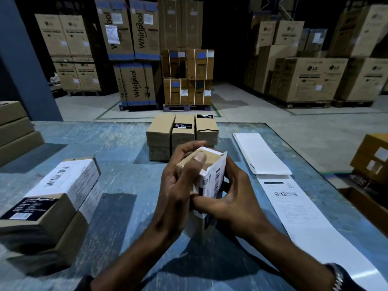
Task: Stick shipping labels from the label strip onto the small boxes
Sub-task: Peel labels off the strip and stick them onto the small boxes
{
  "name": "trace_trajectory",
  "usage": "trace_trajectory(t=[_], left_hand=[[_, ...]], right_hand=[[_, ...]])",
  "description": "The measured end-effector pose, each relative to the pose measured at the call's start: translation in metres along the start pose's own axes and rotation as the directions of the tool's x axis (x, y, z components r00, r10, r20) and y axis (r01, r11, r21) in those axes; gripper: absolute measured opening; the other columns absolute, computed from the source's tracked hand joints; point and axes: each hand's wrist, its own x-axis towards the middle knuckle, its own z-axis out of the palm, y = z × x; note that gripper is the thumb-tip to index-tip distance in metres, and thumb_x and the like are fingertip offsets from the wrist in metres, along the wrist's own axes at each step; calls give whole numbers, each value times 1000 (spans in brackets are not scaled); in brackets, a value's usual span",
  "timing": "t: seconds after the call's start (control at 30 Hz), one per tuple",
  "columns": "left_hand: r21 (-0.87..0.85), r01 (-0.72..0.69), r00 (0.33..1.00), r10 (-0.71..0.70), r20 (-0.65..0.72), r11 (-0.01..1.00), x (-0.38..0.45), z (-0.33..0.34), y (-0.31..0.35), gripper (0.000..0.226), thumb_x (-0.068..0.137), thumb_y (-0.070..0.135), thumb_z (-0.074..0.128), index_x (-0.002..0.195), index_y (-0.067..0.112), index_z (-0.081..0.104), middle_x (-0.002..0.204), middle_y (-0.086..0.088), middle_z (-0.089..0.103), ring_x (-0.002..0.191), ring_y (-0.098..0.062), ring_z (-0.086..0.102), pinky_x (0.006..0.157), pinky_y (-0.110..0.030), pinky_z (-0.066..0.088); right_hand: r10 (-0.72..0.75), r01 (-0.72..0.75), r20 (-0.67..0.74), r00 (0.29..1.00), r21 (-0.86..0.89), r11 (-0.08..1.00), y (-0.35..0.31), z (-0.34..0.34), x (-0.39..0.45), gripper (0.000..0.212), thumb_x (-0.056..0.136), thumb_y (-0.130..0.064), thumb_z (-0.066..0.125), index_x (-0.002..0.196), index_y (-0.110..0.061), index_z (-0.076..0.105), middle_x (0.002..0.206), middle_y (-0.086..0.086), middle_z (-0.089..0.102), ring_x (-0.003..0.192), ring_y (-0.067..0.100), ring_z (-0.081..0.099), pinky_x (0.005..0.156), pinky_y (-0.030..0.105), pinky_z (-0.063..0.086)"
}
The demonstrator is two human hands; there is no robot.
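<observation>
Mid-frame: left hand [178,185] grips the small box [189,162] steady so my right fingers [201,201] can press the label [213,181] flat.

Both hands [178,185] [228,198] round labelled box [201,164]

Dim warehouse bay seen over a worn blue worktable

The scuffed blue-painted tabletop [117,143] gives onto a pale grey concrete floor [262,106] marked with dark green lines. Tall brown cardboard appliance cartons [134,30] printed Whirlpool stand stacked on dark pallets at centre, with LG-branded brown cartons [310,78] at right. A blue-grey square pillar [23,59] rises at left. The far background lies in near darkness.
</observation>
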Motion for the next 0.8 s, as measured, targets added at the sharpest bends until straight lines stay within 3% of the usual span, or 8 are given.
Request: trace_trajectory(t=[0.13,0.27,0.37,0.47,0.53,0.63,0.73,0.8], left_hand=[[-32,-1,1000,1,-2,999,-3,-1,-1,56,90,52,57,136,20,57,121,-1,74,111,-20,74,82,-33,62],[140,-76,997,75,12,987,-3,-8,3,57,81,50,69,132,27,59,122,4,73,121,-19,69,88,-42,63],[154,-50,999,48,19,987,1,-15,4,53,79,44,79,127,27,66,121,-1,75,117,-24,72,92,-51,62],[108,-5,1000,3,16,994,5,-18,4,50,83,34,82,129,22,67,121,-2,77,116,-21,73,86,-36,64],[76,18,1000,-19,20,997,7,-20,6,47,86,27,78,131,20,66,121,-2,77,116,-19,73,84,-28,62],[63,26,999,-29,35,998,8,-23,7,50,84,39,76,131,23,68,124,-2,76,119,-21,71,92,-30,60],[55,27,999,-29,37,998,8,-21,9,52,81,43,74,128,22,70,123,-3,77,118,-20,71,91,-26,58],[48,24,999,-26,38,999,7,-20,10,54,80,42,75,128,20,70,123,-2,77,117,-20,72,89,-24,57]], right_hand=[[26,-30,-110,994,-32,999,-1,6,-2,64,70,-18,98,115,-44,61,101,-20,75,88,2,76,62,27,64],[54,-67,-206,977,-56,996,-3,0,2,73,67,-26,99,121,-39,53,101,-24,71,86,2,75,56,29,63],[41,-68,-158,987,-172,983,-3,-3,1,84,59,-45,96,125,-46,44,109,-29,66,96,2,72,66,33,66],[113,-118,-48,992,-136,984,-3,-7,3,98,59,-50,99,138,-45,42,107,-19,69,96,8,75,68,33,67],[176,-170,60,983,-87,982,-7,-16,7,89,67,-44,100,139,-41,47,108,-13,72,99,7,75,73,30,66],[235,-238,204,950,-11,971,-12,-38,17,65,77,-43,92,133,-40,59,122,-10,76,114,10,73,92,34,62],[184,-209,188,965,123,970,-12,-51,24,47,83,-32,83,128,-21,72,125,6,78,121,22,72,104,42,56],[162,-192,176,971,171,966,-12,-53,25,44,81,-30,88,122,-20,77,124,8,78,121,25,72,103,41,57]])
